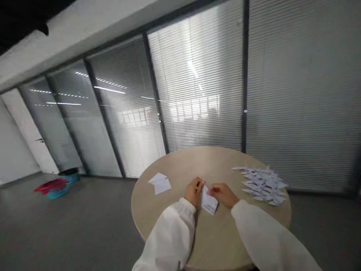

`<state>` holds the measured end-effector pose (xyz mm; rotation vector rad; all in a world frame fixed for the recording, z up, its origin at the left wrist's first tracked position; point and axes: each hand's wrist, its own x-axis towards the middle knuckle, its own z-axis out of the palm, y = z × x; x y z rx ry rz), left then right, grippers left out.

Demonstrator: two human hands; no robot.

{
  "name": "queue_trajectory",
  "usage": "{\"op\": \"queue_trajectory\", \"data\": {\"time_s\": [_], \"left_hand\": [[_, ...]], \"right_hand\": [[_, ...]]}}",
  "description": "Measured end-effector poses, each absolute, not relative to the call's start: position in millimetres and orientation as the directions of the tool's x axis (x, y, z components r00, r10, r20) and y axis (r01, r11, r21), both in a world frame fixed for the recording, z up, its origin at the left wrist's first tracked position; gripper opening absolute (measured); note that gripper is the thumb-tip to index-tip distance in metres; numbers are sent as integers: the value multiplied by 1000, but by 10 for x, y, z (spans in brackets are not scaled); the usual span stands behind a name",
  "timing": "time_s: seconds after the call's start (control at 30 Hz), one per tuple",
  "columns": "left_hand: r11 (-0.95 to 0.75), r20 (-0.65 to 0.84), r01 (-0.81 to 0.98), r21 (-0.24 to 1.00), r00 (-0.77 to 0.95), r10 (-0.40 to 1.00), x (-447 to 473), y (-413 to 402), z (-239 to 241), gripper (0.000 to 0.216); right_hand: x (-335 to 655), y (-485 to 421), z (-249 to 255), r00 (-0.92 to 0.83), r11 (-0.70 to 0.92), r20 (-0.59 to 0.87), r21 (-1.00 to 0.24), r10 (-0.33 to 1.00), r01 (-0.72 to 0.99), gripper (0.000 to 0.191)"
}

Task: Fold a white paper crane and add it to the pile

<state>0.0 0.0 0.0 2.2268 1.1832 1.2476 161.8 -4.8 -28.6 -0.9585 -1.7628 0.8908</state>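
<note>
A small folded white paper piece (209, 202) rests on the round beige table (180, 169), held between both hands. My left hand (194, 191) pinches its upper left edge with closed fingers. My right hand (224, 194) grips its upper right corner, fingers curled together. Both arms wear white sleeves and reach in from the bottom of the view.
A heap of several folded white paper shapes (263, 182) lies at the table's right side. Flat white paper sheets (160, 183) lie at the left. Glass walls with blinds stand behind. A red and blue object (55, 187) sits on the grey floor at far left.
</note>
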Motion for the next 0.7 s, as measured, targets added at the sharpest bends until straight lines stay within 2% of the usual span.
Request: {"op": "queue_trajectory", "data": {"time_s": [0.13, 0.27, 0.33, 0.7], "left_hand": [[-628, 538, 415, 658, 324, 778, 13, -6, 0, 27], [-608, 493, 399, 687, 358, 793, 31, -29, -6, 54], [-600, 474, 414, 685, 372, 798, 36, -36, -7, 60], [-626, 490, 404, 667, 394, 777, 6, 60, -97, 50]], "right_hand": [[1648, -51, -217, -150, 432, 408, -880, 901, 197, 29], [1694, -27, -200, -21, 405, 405, -909, 914, 98, 32], [1706, -24, -197, 22, 392, 394, -918, 919, 54, 33], [1692, -45, -183, 45, 351, 349, -935, 936, -58, 38]]}}
